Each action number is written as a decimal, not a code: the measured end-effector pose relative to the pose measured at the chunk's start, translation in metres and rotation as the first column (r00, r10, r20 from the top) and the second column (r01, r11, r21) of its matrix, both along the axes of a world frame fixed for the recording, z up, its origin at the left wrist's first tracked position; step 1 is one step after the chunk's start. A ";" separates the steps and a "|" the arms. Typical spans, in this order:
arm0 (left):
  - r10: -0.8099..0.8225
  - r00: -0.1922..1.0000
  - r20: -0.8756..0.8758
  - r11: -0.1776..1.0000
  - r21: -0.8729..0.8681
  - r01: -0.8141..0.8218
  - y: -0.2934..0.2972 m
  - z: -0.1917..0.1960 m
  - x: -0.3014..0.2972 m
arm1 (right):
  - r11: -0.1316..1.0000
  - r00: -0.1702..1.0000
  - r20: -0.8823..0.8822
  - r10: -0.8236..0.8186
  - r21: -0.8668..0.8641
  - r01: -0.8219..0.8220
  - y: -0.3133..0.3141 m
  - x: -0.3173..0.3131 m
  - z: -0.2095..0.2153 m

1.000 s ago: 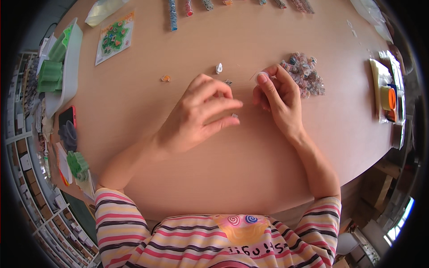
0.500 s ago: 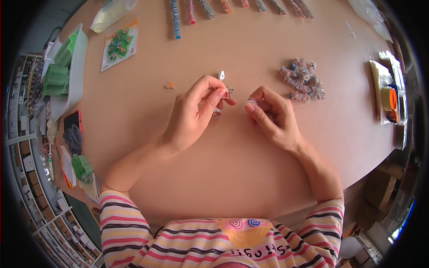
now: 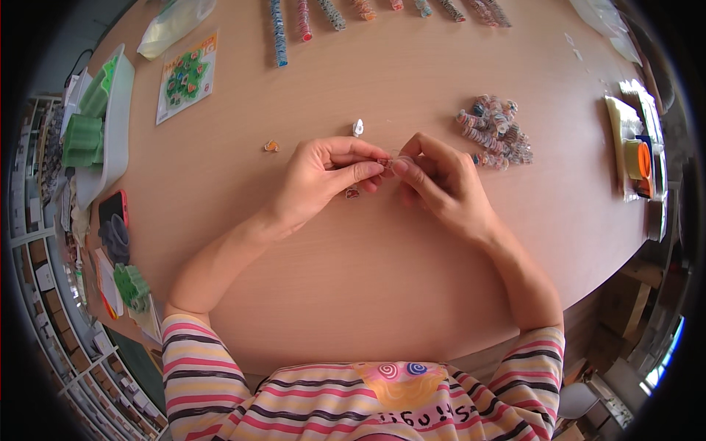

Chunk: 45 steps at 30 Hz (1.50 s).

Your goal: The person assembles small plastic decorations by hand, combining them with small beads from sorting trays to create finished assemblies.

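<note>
My left hand (image 3: 320, 176) pinches a small flat red charm-like piece (image 3: 384, 162) between thumb and forefinger. Right beside it, my right hand (image 3: 452, 187) has thumb and index closed on a small clear, roundish piece (image 3: 400, 159). The fingertips of both hands nearly meet, and the two pieces touch or overlap; which, I cannot tell. Just beyond the left fingers lies a white charm (image 3: 358, 127). A red and white charm (image 3: 352, 192) sits under the left fingers, partly hidden. Farther left is an orange charm (image 3: 271, 146).
A pile of coiled stacks of small discs (image 3: 496, 132) lies to the right. Long disc stacks (image 3: 279, 37) line the far edge. At left are a printed card (image 3: 187, 77), a white bin (image 3: 118, 140) with green containers and a phone (image 3: 114, 209). Packets and an orange-ended roll (image 3: 638, 160) stand right.
My left hand has moved slightly right with the red piece, lifting it from the charms, and my right hand has shifted slightly left. Their fingertips, apart before, are together now.
</note>
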<state>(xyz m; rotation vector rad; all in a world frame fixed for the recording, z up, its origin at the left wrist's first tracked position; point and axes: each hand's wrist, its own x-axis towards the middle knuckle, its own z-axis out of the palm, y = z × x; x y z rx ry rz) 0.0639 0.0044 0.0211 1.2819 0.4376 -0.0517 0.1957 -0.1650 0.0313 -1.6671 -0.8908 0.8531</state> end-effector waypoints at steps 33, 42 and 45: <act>0.097 0.993 -0.070 0.992 0.086 -0.090 -0.005 0.007 -0.002 | 1.000 0.988 -0.151 -0.019 0.001 0.019 -0.001 0.000 -0.004; 0.088 0.995 -0.049 0.996 0.032 -0.087 -0.008 0.004 -0.002 | 0.999 1.000 -0.017 -0.024 0.045 0.025 -0.001 -0.005 -0.007; 0.122 0.992 -0.035 0.992 0.034 -0.120 -0.011 0.004 -0.001 | 1.000 0.995 0.098 -0.001 0.003 0.001 -0.001 -0.006 -0.006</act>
